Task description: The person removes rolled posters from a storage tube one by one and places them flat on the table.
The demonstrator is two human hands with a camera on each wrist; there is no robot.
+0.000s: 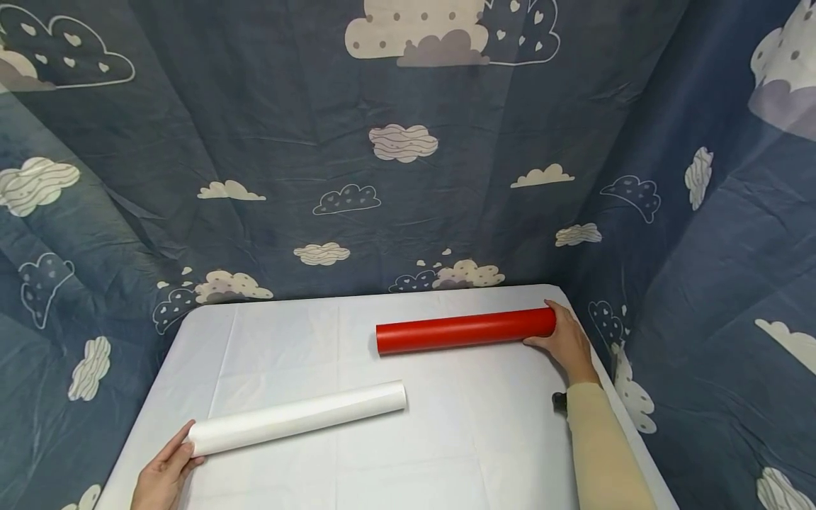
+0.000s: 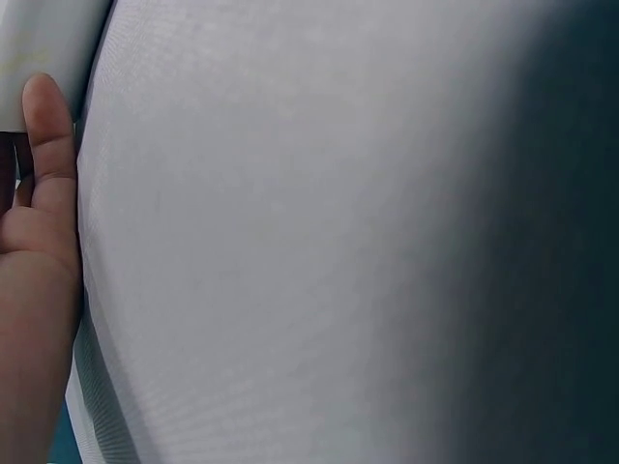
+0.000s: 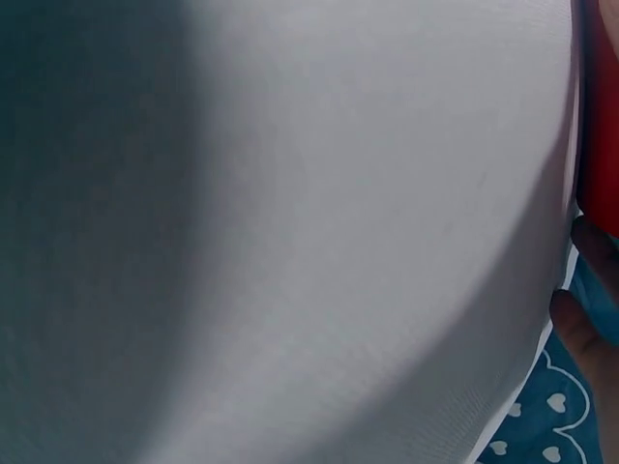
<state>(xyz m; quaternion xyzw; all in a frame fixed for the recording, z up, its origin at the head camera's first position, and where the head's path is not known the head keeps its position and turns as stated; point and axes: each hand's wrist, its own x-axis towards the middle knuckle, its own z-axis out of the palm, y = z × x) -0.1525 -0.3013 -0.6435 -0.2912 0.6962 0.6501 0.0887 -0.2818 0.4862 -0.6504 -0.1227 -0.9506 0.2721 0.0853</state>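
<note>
A white roll (image 1: 299, 418) lies slantwise on the white-covered table, front left. My left hand (image 1: 164, 469) grips its left end between thumb and fingers; in the left wrist view the thumb of the left hand (image 2: 44, 184) presses on the side of the white roll (image 2: 39, 48). Farther back on the right lies a red roll (image 1: 462, 331), almost level across the table. My right hand (image 1: 566, 341) holds its right end, thumb on the near side and fingers over the far side. Only an edge of the red roll (image 3: 602, 126) shows in the right wrist view, beside fingers (image 3: 580, 333).
Both rolls are on a table with a white cloth (image 1: 446, 425). Dark blue cloud-print curtains (image 1: 280, 142) hang behind it and along both sides, close to its edges. A small black object (image 1: 559, 403) sits at the right wrist.
</note>
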